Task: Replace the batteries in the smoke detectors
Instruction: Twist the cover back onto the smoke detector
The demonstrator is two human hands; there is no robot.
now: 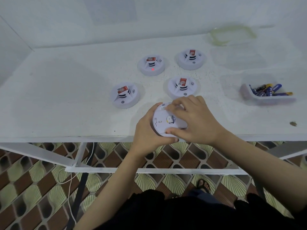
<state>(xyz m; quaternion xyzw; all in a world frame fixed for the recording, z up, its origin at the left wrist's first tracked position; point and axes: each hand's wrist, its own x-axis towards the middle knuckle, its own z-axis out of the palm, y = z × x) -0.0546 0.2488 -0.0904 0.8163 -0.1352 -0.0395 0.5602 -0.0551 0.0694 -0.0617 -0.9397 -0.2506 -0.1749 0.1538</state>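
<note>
I am holding a round white smoke detector with both hands. My left hand is curling round its left rim. My right hand is gripping it from above, fingers bent on the far rim and thumb on the near rim. It is lying back side up, right by the front edge of the table. Behind it are sitting the near left detector, the near right detector, the far left detector and the far right detector. A clear tub of batteries is sitting near the right edge.

The white table carries four smoke detectors and a tub of batteries.
</note>
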